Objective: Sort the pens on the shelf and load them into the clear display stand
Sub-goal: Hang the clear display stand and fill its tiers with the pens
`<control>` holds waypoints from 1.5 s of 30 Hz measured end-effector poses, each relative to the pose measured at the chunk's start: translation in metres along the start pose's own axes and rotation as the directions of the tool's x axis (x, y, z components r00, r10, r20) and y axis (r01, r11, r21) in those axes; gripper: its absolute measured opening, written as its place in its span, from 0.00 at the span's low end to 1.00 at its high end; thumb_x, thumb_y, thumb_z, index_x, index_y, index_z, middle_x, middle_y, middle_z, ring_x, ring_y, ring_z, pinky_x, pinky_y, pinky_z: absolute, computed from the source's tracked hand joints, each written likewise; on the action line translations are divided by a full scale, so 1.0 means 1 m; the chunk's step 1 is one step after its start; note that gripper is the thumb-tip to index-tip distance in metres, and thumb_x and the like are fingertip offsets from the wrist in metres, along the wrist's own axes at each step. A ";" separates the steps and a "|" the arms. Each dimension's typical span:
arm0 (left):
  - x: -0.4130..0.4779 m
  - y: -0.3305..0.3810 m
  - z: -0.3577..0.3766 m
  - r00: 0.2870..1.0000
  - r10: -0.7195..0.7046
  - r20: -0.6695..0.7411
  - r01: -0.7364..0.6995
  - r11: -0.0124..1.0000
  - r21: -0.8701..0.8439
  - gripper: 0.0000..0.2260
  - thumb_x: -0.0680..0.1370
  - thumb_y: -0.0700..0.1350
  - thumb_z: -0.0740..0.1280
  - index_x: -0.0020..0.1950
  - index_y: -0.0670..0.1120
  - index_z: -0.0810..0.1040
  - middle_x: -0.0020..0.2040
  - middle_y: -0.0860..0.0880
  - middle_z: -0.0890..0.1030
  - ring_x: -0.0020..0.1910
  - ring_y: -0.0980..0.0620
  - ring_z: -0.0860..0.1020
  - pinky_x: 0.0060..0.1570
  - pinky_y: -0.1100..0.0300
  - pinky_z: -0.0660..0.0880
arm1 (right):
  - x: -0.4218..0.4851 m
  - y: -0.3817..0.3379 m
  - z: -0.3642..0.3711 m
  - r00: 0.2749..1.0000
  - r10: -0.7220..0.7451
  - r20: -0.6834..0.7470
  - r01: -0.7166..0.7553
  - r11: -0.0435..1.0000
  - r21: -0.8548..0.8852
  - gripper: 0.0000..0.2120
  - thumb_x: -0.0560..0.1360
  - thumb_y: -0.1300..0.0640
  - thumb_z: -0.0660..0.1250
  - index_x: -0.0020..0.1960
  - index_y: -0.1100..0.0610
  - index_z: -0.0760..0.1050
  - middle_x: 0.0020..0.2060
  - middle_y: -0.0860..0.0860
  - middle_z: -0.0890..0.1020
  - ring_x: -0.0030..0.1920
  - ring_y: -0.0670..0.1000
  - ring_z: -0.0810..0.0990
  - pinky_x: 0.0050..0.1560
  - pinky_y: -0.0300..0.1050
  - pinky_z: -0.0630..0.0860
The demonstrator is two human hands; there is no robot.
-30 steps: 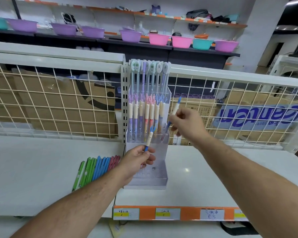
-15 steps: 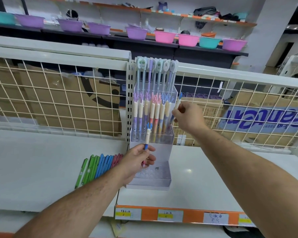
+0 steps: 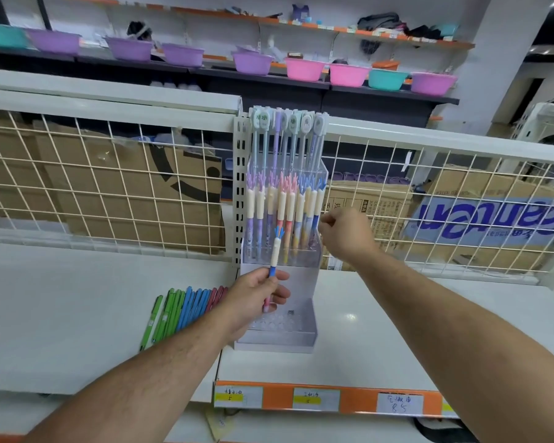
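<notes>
A clear display stand [image 3: 307, 342] sits on the white shelf [image 3: 77, 298] against a wire grid. Its upper tiers hold rows of upright pens [image 3: 282, 203] with tufted tops. My left hand [image 3: 253, 298] grips one pen [image 3: 275, 251] with a blue tuft, upright in front of the stand's lower tier. Beside the stand's right edge is my right hand [image 3: 349, 235], its fingers curled next to the rightmost pen [image 3: 316, 206]. I cannot tell whether they still touch it. Several green, blue and red pens [image 3: 179, 308] lie loose on the shelf to the left.
A white wire grid [image 3: 109, 193] backs the shelf, with cardboard boxes [image 3: 461, 219] behind it. Price labels [image 3: 314, 399] line the orange front edge. Coloured plastic basins [image 3: 301, 68] stand on a far shelf.
My right hand carried its pen up to the stand's right side; that pen now stands in the row. The left hand raised its pen slightly toward the stand.
</notes>
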State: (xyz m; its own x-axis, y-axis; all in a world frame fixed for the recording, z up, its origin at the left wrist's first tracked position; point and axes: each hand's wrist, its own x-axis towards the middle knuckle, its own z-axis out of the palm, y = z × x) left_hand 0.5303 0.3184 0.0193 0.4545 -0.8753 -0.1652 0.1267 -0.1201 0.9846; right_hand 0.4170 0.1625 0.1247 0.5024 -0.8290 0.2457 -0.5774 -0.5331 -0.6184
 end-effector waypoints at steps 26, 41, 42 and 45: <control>0.001 0.016 -0.003 0.951 0.280 0.131 -0.231 0.364 0.902 0.15 0.80 0.49 0.63 0.66 0.51 0.76 0.65 0.52 0.76 0.61 0.52 0.74 0.61 0.56 0.72 | -0.006 -0.004 -0.033 0.984 -0.009 -0.180 0.066 0.947 0.315 0.06 0.80 0.54 0.69 0.44 0.52 0.79 0.39 0.51 0.83 0.39 0.53 0.84 0.37 0.49 0.82; 0.003 0.008 -0.006 0.952 0.287 0.106 -0.218 0.392 0.894 0.13 0.80 0.50 0.63 0.65 0.53 0.76 0.62 0.53 0.76 0.60 0.53 0.74 0.59 0.56 0.73 | -0.001 -0.007 -0.013 0.996 -0.086 -0.004 0.086 0.994 -0.067 0.11 0.81 0.55 0.64 0.40 0.54 0.74 0.36 0.53 0.82 0.39 0.57 0.84 0.40 0.52 0.82; 0.003 0.008 -0.006 0.951 0.290 0.107 -0.220 0.395 0.892 0.13 0.80 0.50 0.63 0.65 0.53 0.76 0.62 0.53 0.77 0.59 0.53 0.74 0.59 0.56 0.73 | -0.001 -0.007 -0.013 0.996 -0.086 0.003 0.086 0.994 -0.075 0.11 0.81 0.56 0.64 0.40 0.55 0.75 0.37 0.53 0.82 0.39 0.57 0.84 0.41 0.53 0.82; 0.003 0.007 -0.005 0.950 0.294 0.101 -0.220 0.404 0.888 0.13 0.80 0.50 0.64 0.65 0.53 0.77 0.62 0.53 0.77 0.59 0.53 0.74 0.59 0.56 0.74 | 0.002 -0.009 -0.012 0.997 -0.078 0.008 0.079 0.994 -0.074 0.13 0.82 0.56 0.63 0.39 0.55 0.74 0.35 0.52 0.81 0.36 0.54 0.81 0.35 0.48 0.78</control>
State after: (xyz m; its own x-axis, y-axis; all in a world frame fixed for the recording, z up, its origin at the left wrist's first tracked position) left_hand 0.5374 0.3174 0.0257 0.3801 -0.9145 0.1385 -0.8315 -0.2722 0.4842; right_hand 0.4149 0.1634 0.1396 0.5514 -0.7833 0.2871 -0.5823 -0.6078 -0.5400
